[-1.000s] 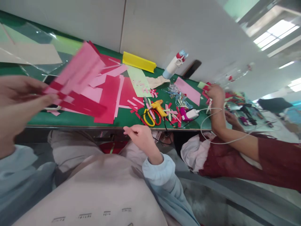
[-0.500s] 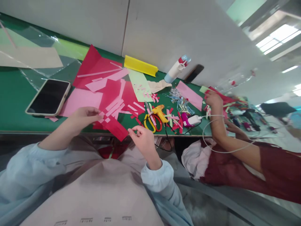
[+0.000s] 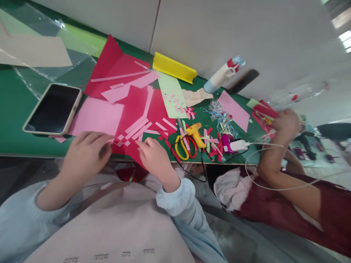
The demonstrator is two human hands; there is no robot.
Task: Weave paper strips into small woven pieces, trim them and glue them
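Note:
A red paper piece [image 3: 133, 150] with light pink strips woven through it in a small checker pattern lies at the table's front edge. My left hand [image 3: 87, 151] is closed at its left side, thumb and fingertips pinching the end of a pink strip. The fingers of my right hand [image 3: 153, 157] are closed on the red paper's right part. Loose pink strips [image 3: 137, 128] lie just behind the weave, on larger red sheets [image 3: 156, 106]. A pink sheet [image 3: 95, 117] is behind my left hand.
A phone [image 3: 53, 109] lies at the left. Right of my hands are scissors [image 3: 181, 148], a yellow glue gun [image 3: 196, 134], paper scraps and a purple device [image 3: 227, 144] with cables. A bottle [image 3: 222, 75] stands behind. Another person's hand [image 3: 286, 122] is at the right.
My left hand has turned and now pinches a pink strip end. My right hand has moved left along the red paper, which lies lower. The other person's hand has shifted right in view.

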